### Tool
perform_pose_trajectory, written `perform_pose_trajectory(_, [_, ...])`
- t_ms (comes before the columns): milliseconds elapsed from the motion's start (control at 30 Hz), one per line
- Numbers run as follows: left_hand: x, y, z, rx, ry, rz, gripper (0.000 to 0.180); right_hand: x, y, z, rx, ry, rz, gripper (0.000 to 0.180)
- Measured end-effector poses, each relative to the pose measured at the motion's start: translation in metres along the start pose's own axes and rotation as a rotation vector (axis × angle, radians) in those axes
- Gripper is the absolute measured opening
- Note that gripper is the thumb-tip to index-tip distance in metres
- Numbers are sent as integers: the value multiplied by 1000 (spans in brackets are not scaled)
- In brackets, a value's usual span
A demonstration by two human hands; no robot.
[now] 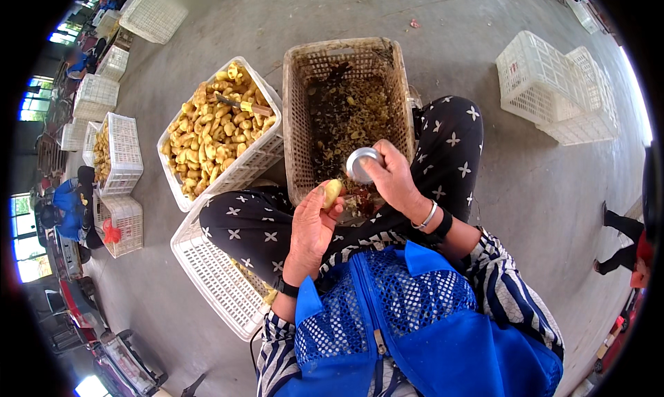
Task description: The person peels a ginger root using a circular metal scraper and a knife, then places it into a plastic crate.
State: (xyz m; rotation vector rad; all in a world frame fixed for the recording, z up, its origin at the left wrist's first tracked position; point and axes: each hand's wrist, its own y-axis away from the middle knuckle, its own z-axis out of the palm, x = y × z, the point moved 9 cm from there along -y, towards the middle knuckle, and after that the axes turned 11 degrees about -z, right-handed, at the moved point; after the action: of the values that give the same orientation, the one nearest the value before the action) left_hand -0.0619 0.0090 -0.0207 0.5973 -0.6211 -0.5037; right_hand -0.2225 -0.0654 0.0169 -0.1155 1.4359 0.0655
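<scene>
My left hand holds a small yellow piece of ginger between thumb and fingers, above my lap. My right hand grips a round silvery metal tool right beside the ginger. Both hands hover over the near end of a brown wicker-like basket that holds dark peelings and scraps. To the left stands a white plastic crate full of yellow ginger pieces, with a knife lying on top.
A white crate lies under my left knee. More white crates stand at the right and several at the far left. A crouching person in blue is at the left; another person's legs at the right. The floor is grey concrete.
</scene>
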Motion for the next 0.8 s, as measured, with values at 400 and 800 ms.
perform_pose_trajectory(400, [18,14,16,-61,-378,224,42,17,-5,-24,-27,19,33,13])
perform_pose_trajectory(800, [23,21,27,-109,-501,412,39,5,4,-8,45,-315,199,9])
